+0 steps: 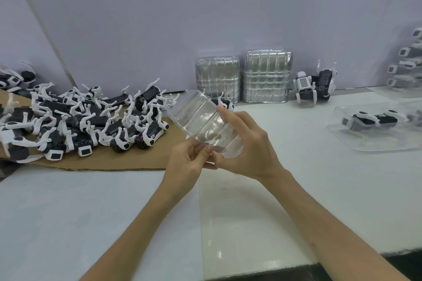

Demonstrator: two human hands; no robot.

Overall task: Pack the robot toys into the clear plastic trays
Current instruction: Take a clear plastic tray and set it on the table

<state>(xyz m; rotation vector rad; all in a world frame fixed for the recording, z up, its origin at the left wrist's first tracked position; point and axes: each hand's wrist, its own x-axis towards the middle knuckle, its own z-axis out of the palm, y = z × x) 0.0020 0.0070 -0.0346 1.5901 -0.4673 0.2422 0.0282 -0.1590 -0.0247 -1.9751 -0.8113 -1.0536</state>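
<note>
I hold one clear plastic tray (201, 116) in the air above the white table (102, 201), tilted up toward the left. My left hand (185, 159) pinches its near edge. My right hand (246, 143) grips its right side, forefinger stretched along the top. A heap of black-and-white robot toys (86, 118) lies on brown cardboard (109, 162) at the left. At the right a robot toy (374, 121) lies inside another clear tray (365, 143).
Two stacks of clear trays (242, 77) stand against the back wall. Beside them stand two robot toys (316, 84). More packed toys (406, 61) pile up at the far right edge. The table's front edge runs bottom right.
</note>
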